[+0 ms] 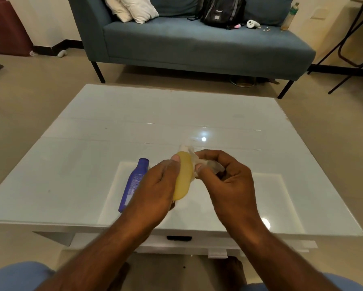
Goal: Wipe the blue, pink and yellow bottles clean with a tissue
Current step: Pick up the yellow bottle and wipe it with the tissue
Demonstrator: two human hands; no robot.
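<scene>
Glossy white glass covers the low coffee table (113, 114) in the one head view, with a blue-grey fabric sofa (197, 45) on the far side of it, carrying two white cushions (132, 7) at far left and a black backpack (222, 11) further right; a tiled floor shows around both.

Near the middle of the table the left hand (155, 185) grips a small yellow translucent plastic bottle (183, 177), thumb curled over its left side, the bottle raised and tilted with its cap pointing far; the right hand (224, 177) pinches a crumpled white paper tissue (195, 162) against the bottle's right shoulder and neck, fingers curled round the wad; just left of the left hand a slim blue plastic bottle (134, 181) lies flat on the glass, its cap pointing far.

By my judgement the yellow bottle is light and smooth, likely a little slippery and somewhat squeezable; the body is the place to hold it, leaving neck and cap free for wiping; the tissue is soft and tears easily, so gentle pressure suits it.

Counted: one yellow bottle, one blue bottle, one tissue, two hands; no pink bottle shows anywhere, perhaps hidden behind the hands.
</scene>
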